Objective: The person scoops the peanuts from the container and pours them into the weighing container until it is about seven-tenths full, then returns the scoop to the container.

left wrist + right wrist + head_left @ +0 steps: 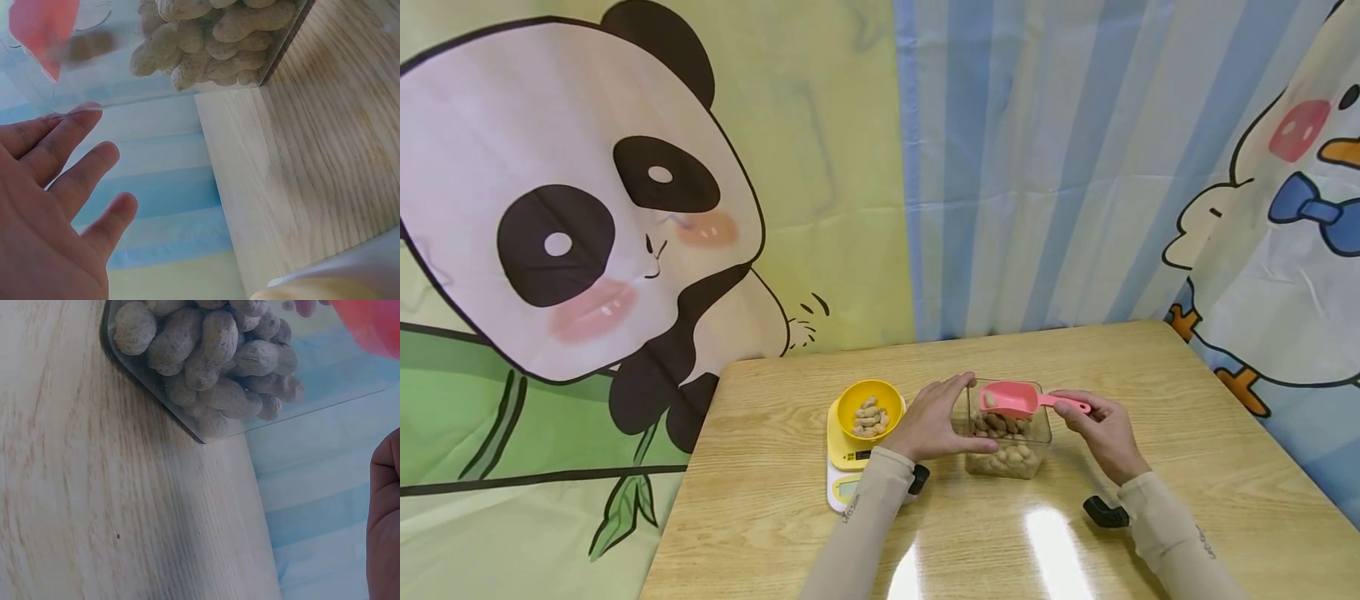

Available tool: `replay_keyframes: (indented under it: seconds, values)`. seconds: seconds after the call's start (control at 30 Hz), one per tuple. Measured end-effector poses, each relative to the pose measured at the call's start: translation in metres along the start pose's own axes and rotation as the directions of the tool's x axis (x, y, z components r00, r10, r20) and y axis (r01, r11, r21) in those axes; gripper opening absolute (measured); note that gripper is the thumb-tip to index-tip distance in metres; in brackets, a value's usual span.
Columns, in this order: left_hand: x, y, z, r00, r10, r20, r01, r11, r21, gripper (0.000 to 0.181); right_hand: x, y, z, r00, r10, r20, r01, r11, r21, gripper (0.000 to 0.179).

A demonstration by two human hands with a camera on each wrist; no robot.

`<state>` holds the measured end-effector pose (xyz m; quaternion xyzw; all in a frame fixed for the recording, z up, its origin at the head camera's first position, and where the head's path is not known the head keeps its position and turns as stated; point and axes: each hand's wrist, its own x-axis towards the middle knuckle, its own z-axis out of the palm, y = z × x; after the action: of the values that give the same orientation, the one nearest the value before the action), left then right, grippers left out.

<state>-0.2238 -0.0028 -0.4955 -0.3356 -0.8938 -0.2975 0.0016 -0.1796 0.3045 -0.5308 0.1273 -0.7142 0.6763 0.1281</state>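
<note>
A clear plastic box [1036, 454] holds many unshelled peanuts [219, 369]. My left hand [934, 423] is at the box's left side, fingers extended and thumb spread across its near side. In the left wrist view, fingertips [87, 112] touch the box's edge. My right hand [1101, 433] pinches the handle of a pink scoop [1018, 402]. The scoop is at the box's mouth, above the peanuts, with at least one peanut [989, 401] in it. Only part of the right hand shows in the right wrist view.
Left of the box, a yellow bowl [844, 408] with several peanuts [870, 419] sits on a yellow and white kitchen scale [838, 458]. All stand on a wooden table [760, 500]. Behind it hangs a cartoon-printed curtain [835, 208].
</note>
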Motion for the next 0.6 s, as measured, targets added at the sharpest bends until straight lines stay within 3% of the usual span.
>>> replay_keyframes:
  seconds: [0.3, 0.6]
  values:
    - [-0.004, 0.002, -0.007, 1.000, 0.006, -0.001, -0.006, 0.999, 0.053, 0.117, 0.001, -0.006, 0.000, 1.000, 0.009, 0.000, -0.009, 0.999, -0.035, 0.024]
    - [-0.013, -0.004, -0.039, 0.999, 0.005, -0.048, 0.000, 0.995, 0.097, 0.118, 0.003, -0.012, -0.002, 1.000, -0.011, 0.007, 0.011, 0.999, -0.052, 0.025]
